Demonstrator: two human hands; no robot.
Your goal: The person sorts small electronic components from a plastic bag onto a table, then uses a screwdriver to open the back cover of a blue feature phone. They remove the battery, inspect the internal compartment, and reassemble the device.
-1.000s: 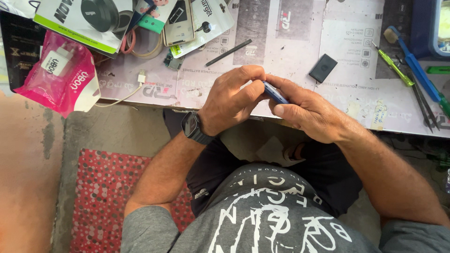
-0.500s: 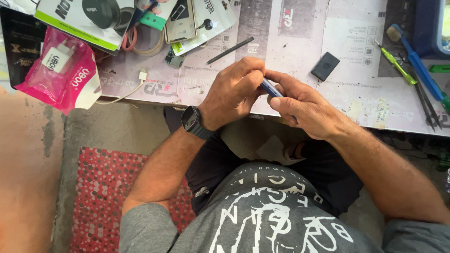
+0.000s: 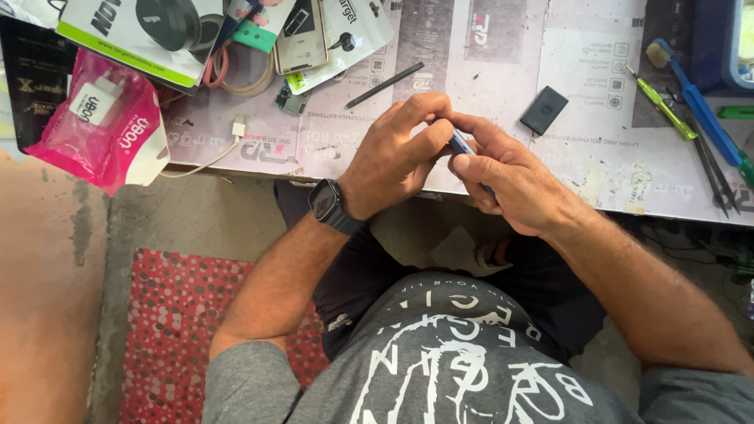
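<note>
Right now both of my hands meet over the near edge of the table [image 3: 503, 71], pinching a small blue slim thing [image 3: 461, 144] between them. My left hand [image 3: 397, 157] closes on it from the left with thumb and forefinger, and my right hand [image 3: 514, 184] curls round it from the right, thumb on top. Only a short bit of it shows between my fingers; its long axis runs slantwise, from upper left near my left fingertips down to the right into my right palm. I cannot tell what it is. Just beyond my right hand lies a small black square block [image 3: 544, 110], and beyond my left a thin black rod [image 3: 385, 85], both apart from my hands.
</note>
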